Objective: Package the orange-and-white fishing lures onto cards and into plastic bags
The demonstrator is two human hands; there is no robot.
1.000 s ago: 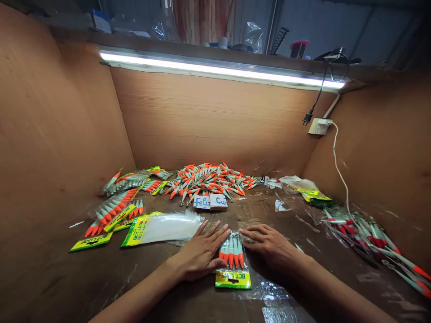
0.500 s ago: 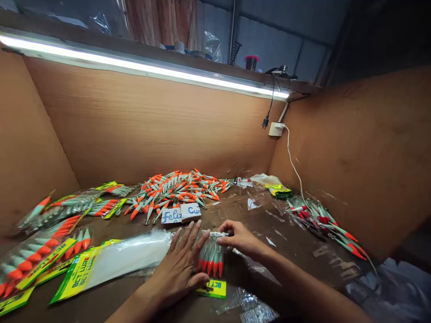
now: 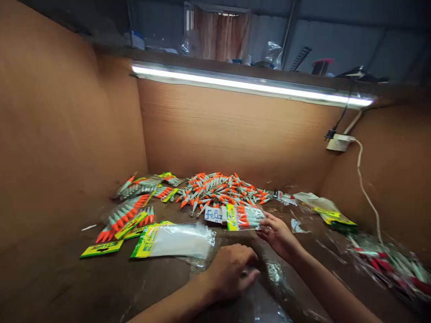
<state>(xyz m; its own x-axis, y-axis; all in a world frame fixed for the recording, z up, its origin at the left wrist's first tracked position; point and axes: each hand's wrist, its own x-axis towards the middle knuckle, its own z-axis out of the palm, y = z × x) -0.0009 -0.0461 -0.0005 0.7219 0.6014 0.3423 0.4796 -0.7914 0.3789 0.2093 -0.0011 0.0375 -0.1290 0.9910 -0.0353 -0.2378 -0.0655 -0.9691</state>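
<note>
My right hand (image 3: 278, 235) is closed on the near end of a clear bag of fishing lures (image 3: 249, 218), lifted over the table with its yellow header to the left. Orange-tipped, pale lures show through the plastic. Lower and to the left is my left hand (image 3: 232, 272), its fingers curled toward the thumb; whatever may be between them is hidden. Left of that hand lies a stack of clear bags (image 3: 182, 240) with yellow and green headers. Behind the held bag stands a white block with blue lettering (image 3: 213, 215), partly covered.
A heap of loose lures (image 3: 218, 188) lies along the back wall. Filled lure packs (image 3: 126, 215) are piled at the left. At the right are yellow-headed packaging (image 3: 336, 217) and red and white lures (image 3: 393, 262). A white cable (image 3: 362, 179) hangs from the socket (image 3: 338, 142).
My right hand has raised the lure bag off the table and turned it sideways. My left hand has gone from spread flat beside it to curled. The view has swung left.
</note>
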